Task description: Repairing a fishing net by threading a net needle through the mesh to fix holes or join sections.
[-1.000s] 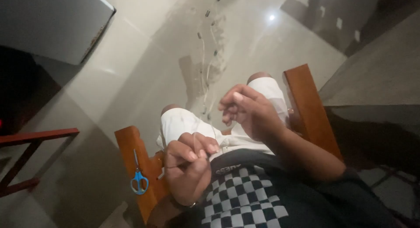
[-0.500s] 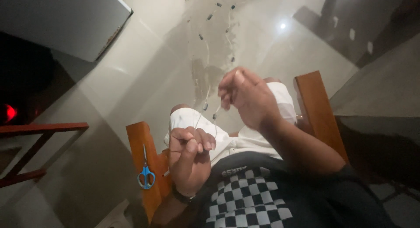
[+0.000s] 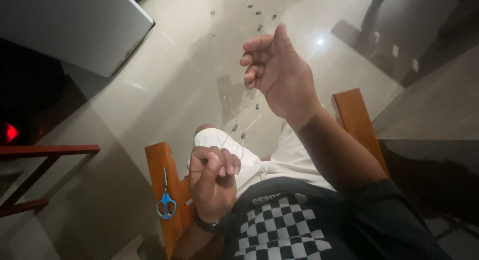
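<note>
Higher now than a moment ago, the right hand (image 3: 279, 70) has drawn the thin thread (image 3: 238, 140) up and away, fingers loosely curled around it, while the left hand (image 3: 213, 182) stays low in a closed pinch on the other end. Small beads (image 3: 234, 126) hang between the hands — the stringing step seems in hand, and the next move calls for steady tension. Blue scissors (image 3: 166, 202) lie left of the left hand on the wooden armrest (image 3: 158, 157); whether a needle is held is too dim to tell.

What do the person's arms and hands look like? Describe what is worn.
Both hands are bare, no gloves. The left hand has a dark band at the wrist, like a watch or bracelet. The right hand shows no rings; its forearm is bare up to a dark sleeve.
</note>
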